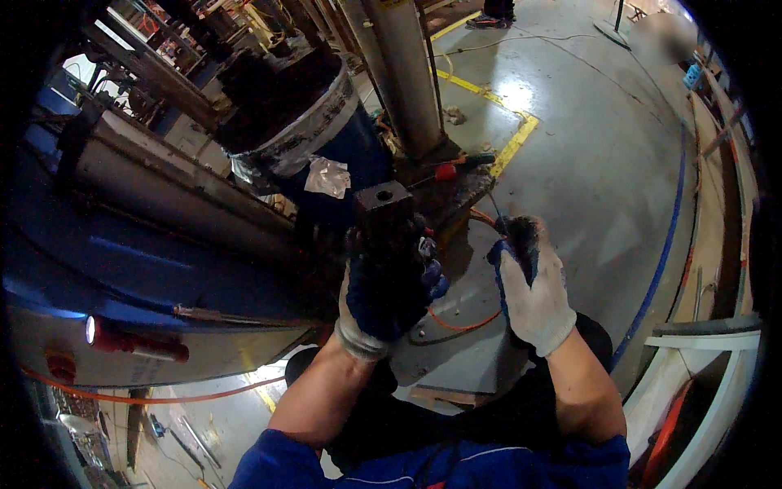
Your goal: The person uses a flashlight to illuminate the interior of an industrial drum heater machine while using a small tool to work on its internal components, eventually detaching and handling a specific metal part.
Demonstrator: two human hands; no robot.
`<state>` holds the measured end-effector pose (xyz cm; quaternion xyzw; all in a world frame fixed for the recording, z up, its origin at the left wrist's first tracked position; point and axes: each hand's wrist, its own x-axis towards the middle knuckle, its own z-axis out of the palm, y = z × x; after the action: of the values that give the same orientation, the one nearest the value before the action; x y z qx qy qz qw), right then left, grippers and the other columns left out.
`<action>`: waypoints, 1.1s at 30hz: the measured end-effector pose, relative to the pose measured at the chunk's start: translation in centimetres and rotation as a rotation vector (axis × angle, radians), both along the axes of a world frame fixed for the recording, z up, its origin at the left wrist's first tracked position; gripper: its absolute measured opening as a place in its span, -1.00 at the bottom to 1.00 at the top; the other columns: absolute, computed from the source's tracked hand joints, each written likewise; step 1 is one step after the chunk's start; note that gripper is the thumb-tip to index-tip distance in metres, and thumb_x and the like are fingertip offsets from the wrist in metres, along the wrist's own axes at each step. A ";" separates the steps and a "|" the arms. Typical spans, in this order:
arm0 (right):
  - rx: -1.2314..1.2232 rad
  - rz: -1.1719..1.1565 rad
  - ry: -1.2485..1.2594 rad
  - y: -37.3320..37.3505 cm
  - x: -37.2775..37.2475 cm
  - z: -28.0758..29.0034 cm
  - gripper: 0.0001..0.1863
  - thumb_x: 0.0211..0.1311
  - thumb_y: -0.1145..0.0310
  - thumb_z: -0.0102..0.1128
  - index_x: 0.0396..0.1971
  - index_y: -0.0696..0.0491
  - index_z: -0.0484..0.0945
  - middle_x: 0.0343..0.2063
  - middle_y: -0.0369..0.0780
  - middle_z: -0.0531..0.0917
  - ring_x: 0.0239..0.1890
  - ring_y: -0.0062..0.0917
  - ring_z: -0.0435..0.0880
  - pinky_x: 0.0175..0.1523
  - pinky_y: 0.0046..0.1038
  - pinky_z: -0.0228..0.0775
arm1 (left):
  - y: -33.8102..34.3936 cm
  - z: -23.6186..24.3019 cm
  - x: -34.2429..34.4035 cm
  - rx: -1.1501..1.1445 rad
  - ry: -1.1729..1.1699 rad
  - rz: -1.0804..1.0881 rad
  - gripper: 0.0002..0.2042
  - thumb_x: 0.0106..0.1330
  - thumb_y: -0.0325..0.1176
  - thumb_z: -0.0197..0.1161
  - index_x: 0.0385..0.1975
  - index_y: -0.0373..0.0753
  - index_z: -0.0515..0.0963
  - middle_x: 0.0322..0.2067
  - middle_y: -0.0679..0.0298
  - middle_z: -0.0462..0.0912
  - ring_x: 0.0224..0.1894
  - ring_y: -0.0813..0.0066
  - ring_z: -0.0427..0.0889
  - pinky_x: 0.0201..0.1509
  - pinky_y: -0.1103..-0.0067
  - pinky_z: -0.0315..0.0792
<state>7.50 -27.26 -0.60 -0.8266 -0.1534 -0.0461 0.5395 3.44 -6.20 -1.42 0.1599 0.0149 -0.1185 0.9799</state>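
Observation:
My left hand [391, 289], in a blue-coated glove with a pale cuff, grips a dark metal block [379, 220] with a round hole in its top face, held in front of me. My right hand [529, 289], in a white and dark glove, is closed on a thin rod-like tool [498, 212] pointing up, a little right of the block. A red-tipped tool [446, 172] lies on the base plate [476, 196] of a steel column [387, 73]. Behind the block stands a blue drum [293, 163] with a pale band and a silvery scrap stuck to it.
Dark machinery [163, 187] fills the left, with a red flashlight [134, 341] on a ledge. Orange hoses [464, 326] run below. The grey floor [603, 212] has yellow and blue tape lines. A white frame [725, 338] stands at right; a person's shoe [489, 20] shows at the top.

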 end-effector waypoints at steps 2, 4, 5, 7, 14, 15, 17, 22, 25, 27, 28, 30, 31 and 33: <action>-0.039 -0.031 -0.027 0.0 -0.1 -0.9 -0.66 0.25 0.48 0.07 0.02 0.22 0.44 -0.31 -0.08 0.64 -0.25 -0.40 0.62 -0.03 -0.38 0.43 | 0.2 0.4 -0.2 0.055 0.049 0.036 -0.33 0.33 0.32 -0.02 0.21 -0.09 0.41 -0.10 0.27 0.57 -0.20 0.31 0.49 -0.12 0.40 0.34; -0.066 -0.026 -0.074 -0.1 -0.2 -1.3 -0.66 0.25 0.49 0.06 0.02 0.22 0.43 -0.33 -0.09 0.63 -0.29 -0.41 0.61 -0.07 -0.39 0.44 | 0.6 0.1 -0.1 0.015 -0.001 0.017 -0.33 0.33 0.32 -0.03 0.21 -0.09 0.42 -0.09 0.26 0.57 -0.18 0.30 0.50 -0.09 0.39 0.35; -0.032 -0.007 -0.070 0.0 -0.2 -1.2 -0.66 0.24 0.50 0.06 0.02 0.22 0.43 -0.33 -0.09 0.62 -0.30 -0.41 0.61 -0.09 -0.40 0.44 | 0.8 -0.2 0.0 -0.006 -0.027 0.007 -0.34 0.34 0.32 -0.03 0.21 -0.09 0.42 -0.08 0.25 0.57 -0.17 0.29 0.50 -0.07 0.38 0.35; 0.034 0.030 -0.061 0.3 -0.2 -0.6 -0.66 0.23 0.51 0.06 0.01 0.23 0.44 -0.34 -0.10 0.62 -0.32 -0.42 0.61 -0.12 -0.42 0.45 | 1.0 -0.4 0.1 -0.030 -0.083 -0.001 -0.33 0.34 0.31 -0.04 0.23 -0.09 0.41 -0.06 0.25 0.57 -0.16 0.29 0.50 -0.05 0.37 0.36; 0.045 0.106 -0.235 1.1 -0.9 1.4 -0.72 0.05 0.54 0.21 -0.18 0.22 0.57 -0.35 -0.09 0.62 -0.34 -0.38 0.63 -0.15 -0.46 0.45 | 2.0 -1.2 0.6 -0.051 -0.173 -0.018 -0.34 0.36 0.28 -0.03 0.28 -0.07 0.36 0.01 0.24 0.55 -0.10 0.29 0.52 -0.01 0.34 0.37; 0.052 0.112 -0.234 1.4 -1.0 1.6 -0.72 0.03 0.54 0.23 -0.20 0.21 0.57 -0.35 -0.09 0.62 -0.34 -0.36 0.63 -0.15 -0.45 0.45 | 2.1 -1.0 0.5 -0.050 -0.123 0.023 -0.35 0.37 0.27 -0.02 0.28 -0.08 0.35 0.02 0.24 0.55 -0.08 0.28 0.52 0.00 0.33 0.38; 0.052 0.118 -0.252 1.4 -1.2 1.9 -0.72 -0.01 0.55 0.25 -0.21 0.21 0.58 -0.34 -0.07 0.62 -0.33 -0.30 0.62 -0.15 -0.44 0.45 | 1.9 -0.7 0.3 -0.063 -0.038 0.096 -0.35 0.37 0.25 -0.01 0.29 -0.09 0.34 0.04 0.22 0.55 -0.06 0.28 0.53 0.02 0.33 0.38; 0.083 0.124 -0.238 1.8 -1.8 2.2 -0.68 -0.06 0.56 0.29 -0.20 0.21 0.58 -0.33 -0.05 0.64 -0.29 -0.21 0.62 -0.14 -0.39 0.47 | 2.8 -1.3 0.6 -0.059 -0.236 -0.026 -0.37 0.37 0.20 0.02 0.28 -0.13 0.34 0.05 0.20 0.54 -0.07 0.27 0.54 0.03 0.32 0.39; 0.052 0.142 -0.299 1.6 -1.6 2.1 -0.66 -0.06 0.57 0.29 -0.19 0.21 0.57 -0.34 -0.04 0.64 -0.30 -0.22 0.63 -0.14 -0.39 0.47 | 2.6 -0.8 0.5 0.008 -0.178 0.007 -0.38 0.37 0.25 -0.04 0.20 -0.12 0.39 -0.06 0.24 0.55 -0.12 0.31 0.54 -0.01 0.34 0.39; 0.054 0.140 -0.301 1.3 -1.6 2.2 -0.66 -0.07 0.58 0.29 -0.19 0.20 0.57 -0.34 -0.03 0.64 -0.31 -0.23 0.64 -0.15 -0.39 0.48 | 2.4 -0.8 0.5 0.046 -0.144 0.027 -0.37 0.38 0.27 -0.09 0.18 -0.12 0.41 -0.09 0.26 0.55 -0.13 0.34 0.52 -0.01 0.33 0.38; 0.057 0.141 -0.298 1.3 -1.7 2.2 -0.66 -0.08 0.59 0.29 -0.20 0.20 0.57 -0.34 -0.02 0.64 -0.31 -0.23 0.64 -0.16 -0.40 0.48 | 2.6 -1.1 0.3 0.042 -0.148 0.023 -0.37 0.39 0.26 -0.10 0.20 -0.13 0.39 -0.08 0.25 0.54 -0.10 0.33 0.51 0.01 0.32 0.37; 0.080 0.139 -0.317 1.4 -1.9 2.4 -0.66 -0.07 0.59 0.29 -0.19 0.20 0.57 -0.34 -0.02 0.64 -0.31 -0.24 0.65 -0.17 -0.40 0.49 | 3.2 -2.1 0.2 0.035 -0.155 0.012 -0.37 0.41 0.23 -0.13 0.24 -0.15 0.36 -0.05 0.23 0.53 -0.06 0.32 0.48 0.06 0.31 0.35; 0.090 0.137 -0.324 1.4 -2.0 2.4 -0.66 -0.07 0.59 0.29 -0.19 0.19 0.56 -0.34 -0.01 0.64 -0.31 -0.25 0.65 -0.17 -0.41 0.49 | 3.4 -2.7 0.1 0.030 -0.157 0.006 -0.36 0.42 0.22 -0.15 0.26 -0.16 0.35 -0.03 0.22 0.53 -0.04 0.32 0.47 0.08 0.30 0.34; 0.106 0.118 -0.381 1.5 -1.8 2.0 -0.65 -0.08 0.51 0.34 -0.19 0.14 0.59 -0.34 -0.04 0.65 -0.37 -0.22 0.69 -0.26 -0.39 0.52 | 3.5 -3.9 -0.2 -0.026 -0.053 0.035 -0.37 0.44 0.18 -0.16 0.29 -0.17 0.33 -0.01 0.20 0.52 -0.02 0.31 0.46 0.10 0.29 0.33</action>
<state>5.71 -25.73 1.37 -0.7630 -0.2984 -0.1778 0.5451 3.26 -2.70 -5.28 0.1498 -0.0101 -0.0973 0.9839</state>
